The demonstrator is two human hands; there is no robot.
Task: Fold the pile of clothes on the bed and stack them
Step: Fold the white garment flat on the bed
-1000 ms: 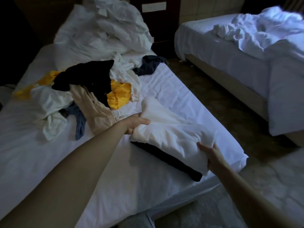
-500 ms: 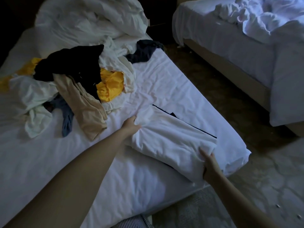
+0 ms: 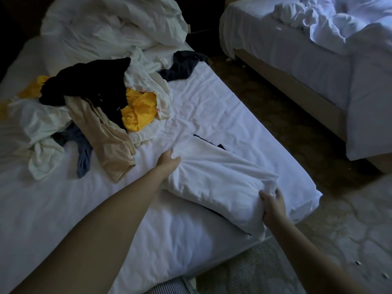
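While the white garment (image 3: 216,179) lies folded on the bed (image 3: 212,98) near its right-hand foot corner, it rests on top of a dark garment (image 3: 221,146). Of that one only a thin edge shows at the far side and a sliver under the near edge.

The white garment's long axis runs on a slant, from far-left to near-right, and a hand sits at each end of it. The left hand (image 3: 168,163) takes the far-left end, thumb over the cloth, so its grip is closed on the fabric. The right hand (image 3: 273,206) takes the near-right end, where the cloth bunches inside curled fingers. That grip too is closed on the white garment. The bundle looks set down on the dark one. Whether their edges line up I cannot tell, since the white cloth hides most of what is beneath.

The relation that matters next, I judge, is with the pile (image 3: 101,107) of unfolded clothes. It lies to the left of and beyond the stack, just past the left hand, with a beige piece (image 3: 110,145) as its nearest tongue. The left hand is plainly the nearer to it, while the right hand is at the bed's edge, well apart from it. The likely step is to let go and reach left and away for the next item, without dragging the stack along its slant.
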